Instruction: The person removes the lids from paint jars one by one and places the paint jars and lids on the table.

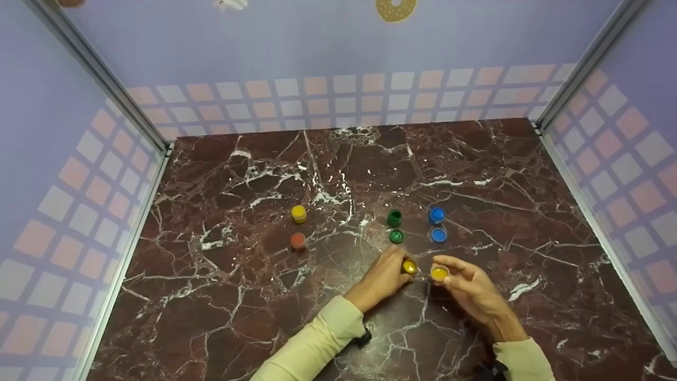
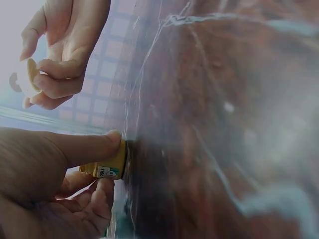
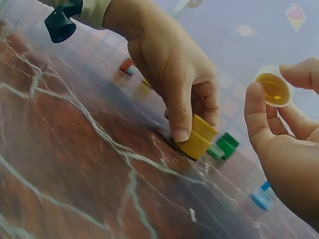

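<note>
My left hand (image 1: 385, 272) pinches a small yellow paint jar (image 3: 198, 138) between thumb and fingers, low on the marbled table. The jar is uncapped, with yellow paint inside. To its right, my right hand (image 1: 473, 288) holds the jar's lid (image 3: 273, 87) by its rim, raised off the table; yellow paint coats its inner side. Just beyond the hands stand an uncapped green jar (image 1: 394, 217) with its lid (image 1: 396, 236) in front, and an uncapped blue jar (image 1: 437, 215) with its lid (image 1: 439, 235) in front.
On the left of the table stand a yellow-topped jar (image 1: 299, 214) and a red-topped jar (image 1: 298, 241), both capped. Patterned panels (image 1: 338, 100) wall the dark marbled table (image 1: 222, 317) at the back and both sides.
</note>
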Demonstrator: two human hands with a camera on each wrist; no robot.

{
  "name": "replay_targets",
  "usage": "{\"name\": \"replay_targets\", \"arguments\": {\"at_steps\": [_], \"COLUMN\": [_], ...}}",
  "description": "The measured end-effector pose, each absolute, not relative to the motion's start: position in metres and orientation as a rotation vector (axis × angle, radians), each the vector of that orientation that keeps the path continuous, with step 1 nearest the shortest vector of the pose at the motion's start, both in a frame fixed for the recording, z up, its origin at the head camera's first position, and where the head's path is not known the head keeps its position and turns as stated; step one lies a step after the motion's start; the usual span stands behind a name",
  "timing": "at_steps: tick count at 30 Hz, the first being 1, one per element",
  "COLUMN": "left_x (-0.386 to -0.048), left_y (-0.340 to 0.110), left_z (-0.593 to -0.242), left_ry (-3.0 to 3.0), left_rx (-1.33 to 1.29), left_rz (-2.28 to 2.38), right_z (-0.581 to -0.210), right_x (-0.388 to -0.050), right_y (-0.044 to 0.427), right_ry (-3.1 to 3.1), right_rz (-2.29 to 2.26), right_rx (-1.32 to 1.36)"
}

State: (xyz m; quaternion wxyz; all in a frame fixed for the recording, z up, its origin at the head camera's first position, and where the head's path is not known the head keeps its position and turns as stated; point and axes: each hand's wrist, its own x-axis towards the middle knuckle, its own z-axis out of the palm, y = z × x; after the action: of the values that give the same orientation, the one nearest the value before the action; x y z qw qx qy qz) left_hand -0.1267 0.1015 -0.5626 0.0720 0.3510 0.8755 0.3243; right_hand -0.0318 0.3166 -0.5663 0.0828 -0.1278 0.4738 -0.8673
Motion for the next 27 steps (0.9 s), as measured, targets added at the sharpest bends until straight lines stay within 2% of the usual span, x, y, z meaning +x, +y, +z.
{"name": "replay_targets", "arguments": {"at_steps": [16,27], "left_x": [-0.136,-0.137], "left_y": [0.143,0.161], "left_z": [-0.565,-0.566], "left_ry": [2.653,2.638], "left_rx": [1.019,1.013], "left_rz": [0.941,0.983], "right_z": [-0.559,-0.563], "right_x": [-0.034,-0.031], "right_y": [0.345,0.356], "right_ry": [1.677,2.114], "right_rz": [-2.42,-2.251], "right_rx": [-0.326,-0.074]}}
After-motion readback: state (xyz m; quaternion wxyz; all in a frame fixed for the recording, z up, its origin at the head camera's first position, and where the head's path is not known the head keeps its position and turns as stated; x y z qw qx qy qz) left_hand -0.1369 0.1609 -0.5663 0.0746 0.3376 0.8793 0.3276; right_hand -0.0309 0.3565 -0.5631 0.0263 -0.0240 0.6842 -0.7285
